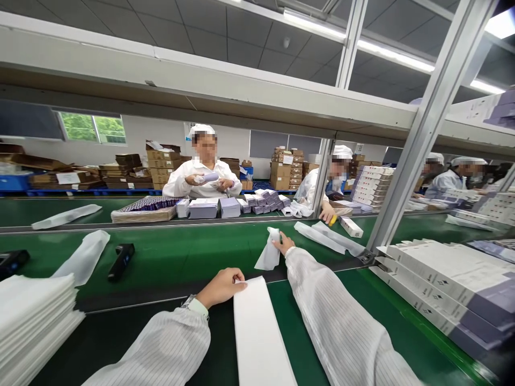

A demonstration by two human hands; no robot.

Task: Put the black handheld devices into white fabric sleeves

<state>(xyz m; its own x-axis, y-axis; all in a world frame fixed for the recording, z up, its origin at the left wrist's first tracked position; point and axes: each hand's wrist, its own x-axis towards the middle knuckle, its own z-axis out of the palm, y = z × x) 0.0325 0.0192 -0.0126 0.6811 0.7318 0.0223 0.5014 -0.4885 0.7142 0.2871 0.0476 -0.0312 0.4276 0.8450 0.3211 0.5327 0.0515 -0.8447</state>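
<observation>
My left hand (222, 287) is closed on the far left corner of a long white flat sheet or stack of sheets (259, 332), with its thumb on top. The sheet stretches toward me across the green worktop. Over the conveyor belt, my right hand (285, 243) pinches the upper right edge of a thin white translucent sleeve (269, 252), which hangs crumpled from the fingers. Just right of it, two similar long sleeves (322, 236) lie on the belt.
A thick pile of white sheets (36, 321) stands at the left, near a black handheld device (121, 261) on the green belt (181, 252). White-and-purple boxes (450, 289) are stacked at right. A metal post (426, 139) rises there. Co-workers sit across the belt.
</observation>
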